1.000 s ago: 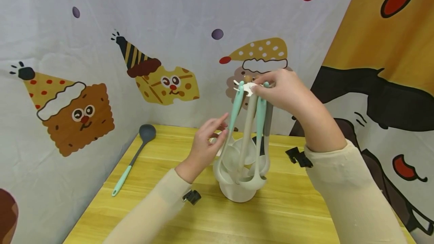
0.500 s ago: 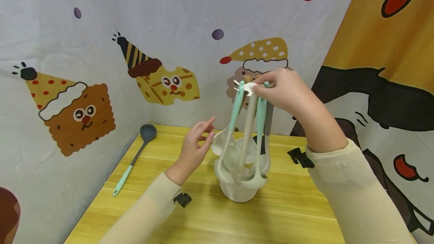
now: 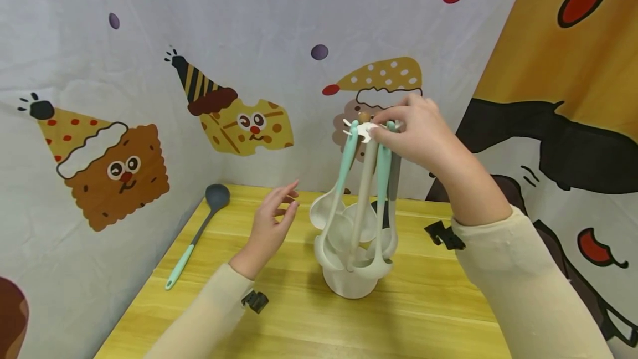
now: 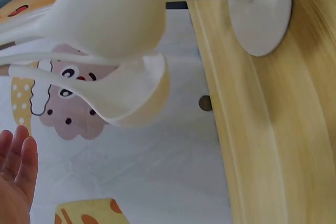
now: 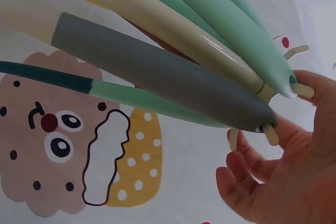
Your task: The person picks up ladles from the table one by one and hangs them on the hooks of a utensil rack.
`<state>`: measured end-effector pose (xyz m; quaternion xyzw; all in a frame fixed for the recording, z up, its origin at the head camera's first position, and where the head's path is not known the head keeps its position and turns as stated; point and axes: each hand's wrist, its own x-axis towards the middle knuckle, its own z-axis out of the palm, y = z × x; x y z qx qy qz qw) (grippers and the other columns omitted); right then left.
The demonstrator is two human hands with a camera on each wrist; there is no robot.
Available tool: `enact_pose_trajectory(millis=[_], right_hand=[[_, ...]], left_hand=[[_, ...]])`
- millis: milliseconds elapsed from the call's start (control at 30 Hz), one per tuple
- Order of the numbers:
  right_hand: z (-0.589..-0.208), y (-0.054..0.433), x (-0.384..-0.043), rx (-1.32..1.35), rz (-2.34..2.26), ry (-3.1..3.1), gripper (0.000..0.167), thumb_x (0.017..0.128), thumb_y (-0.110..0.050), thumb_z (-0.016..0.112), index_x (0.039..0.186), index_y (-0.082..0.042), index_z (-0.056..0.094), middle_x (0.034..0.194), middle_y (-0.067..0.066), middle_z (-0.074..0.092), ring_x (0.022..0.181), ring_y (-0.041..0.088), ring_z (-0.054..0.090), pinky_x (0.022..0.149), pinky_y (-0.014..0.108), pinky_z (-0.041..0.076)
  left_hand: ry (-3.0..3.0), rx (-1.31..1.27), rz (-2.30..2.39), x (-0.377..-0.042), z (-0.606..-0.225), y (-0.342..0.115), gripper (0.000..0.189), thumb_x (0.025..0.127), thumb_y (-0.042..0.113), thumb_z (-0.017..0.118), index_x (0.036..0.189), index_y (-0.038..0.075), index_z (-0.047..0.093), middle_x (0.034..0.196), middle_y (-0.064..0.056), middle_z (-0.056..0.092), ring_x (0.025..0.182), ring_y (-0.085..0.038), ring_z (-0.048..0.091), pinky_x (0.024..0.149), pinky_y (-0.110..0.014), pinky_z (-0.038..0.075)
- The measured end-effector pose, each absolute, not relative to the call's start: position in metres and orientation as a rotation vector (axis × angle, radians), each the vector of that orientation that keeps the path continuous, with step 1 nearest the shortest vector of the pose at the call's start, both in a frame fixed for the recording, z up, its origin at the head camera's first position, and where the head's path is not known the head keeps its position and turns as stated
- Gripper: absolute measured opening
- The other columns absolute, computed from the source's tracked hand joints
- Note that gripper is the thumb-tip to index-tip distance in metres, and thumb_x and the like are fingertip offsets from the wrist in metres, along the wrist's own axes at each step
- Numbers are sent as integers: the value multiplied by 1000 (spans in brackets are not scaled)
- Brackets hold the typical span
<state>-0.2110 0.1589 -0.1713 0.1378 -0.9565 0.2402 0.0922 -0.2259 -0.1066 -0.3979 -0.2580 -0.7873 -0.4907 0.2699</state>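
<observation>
A white utensil rack (image 3: 351, 287) stands upright on the table, with several ladles and spoons hanging around its pole. My right hand (image 3: 416, 126) pinches the hooked top of this rack between thumb and fingers. The right wrist view shows a grey handle (image 5: 157, 72) and mint handles (image 5: 231, 24) hung on hooks close to those fingers. To the left of the rack, my left hand (image 3: 269, 220) is held in the air, fingers loosely bent and holding nothing. In the left wrist view, a pale ladle (image 4: 136, 98) hangs beyond the left fingertips (image 4: 29, 153), apart from them.
A dark grey spoon (image 3: 216, 196) with a mint handle lies along the left side of the wooden table (image 3: 279, 331). Behind the table hangs a cloth (image 3: 269, 10) printed with cartoon food.
My left hand has drawn away from the hanging utensils, leftward and slightly down. The right hand keeps its grip on the rack's top, and the utensils hang nearly as before.
</observation>
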Motion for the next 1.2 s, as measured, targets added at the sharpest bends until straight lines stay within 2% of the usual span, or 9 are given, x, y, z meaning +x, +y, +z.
enact_pose_trajectory(millis=[167, 300, 533, 667, 800, 1200], right_hand=[[-174, 166, -218, 563, 809, -2808, 37, 93, -42, 56, 117, -15, 67, 129, 13, 37, 117, 32, 31, 84, 48, 42], [-175, 174, -225, 738, 932, -2828, 38, 96, -36, 54, 125, -12, 62, 143, 10, 34, 127, 33, 35, 95, 53, 43], [-178, 195, -241, 1020, 1069, -2883, 38, 101, -22, 44, 137, -15, 51, 152, 3, 28, 141, 29, 21, 107, 59, 30], [-179, 205, -249, 1122, 1135, -2910, 41, 100, -20, 45, 141, -22, 47, 153, -4, 24, 141, 25, 18, 106, 61, 29], [-180, 211, -252, 1185, 1212, -2926, 45, 99, -19, 51, 143, -24, 44, 153, -7, 21, 138, 25, 22, 100, 59, 37], [-178, 206, -250, 1075, 1255, -2958, 43, 97, -24, 55, 139, -25, 50, 150, -11, 26, 135, 22, 26, 99, 54, 41]], left_hand=[[-2177, -632, -1316, -224, -404, -120, 42, 96, 16, 55, 138, 20, 49, 112, -8, 59, 99, -19, 61, 72, -31, 58], [-2222, -547, -1314, -224, -411, -134, 44, 97, 17, 55, 139, 25, 47, 114, -7, 59, 101, -18, 61, 73, -30, 57], [-2249, -477, -1334, -224, -422, -152, 43, 98, 17, 52, 140, 26, 46, 116, -8, 57, 100, -19, 62, 74, -29, 57], [-2251, -445, -1338, -225, -427, -162, 43, 98, 15, 52, 139, 25, 47, 116, -8, 58, 99, -19, 62, 74, -24, 56], [-2241, -421, -1357, -226, -432, -172, 43, 97, 13, 53, 138, 25, 48, 115, -7, 58, 98, -21, 62, 72, -19, 54], [-2295, -295, -1306, -226, -437, -199, 44, 97, 14, 54, 139, 23, 47, 114, -8, 57, 97, -19, 61, 70, -12, 50]])
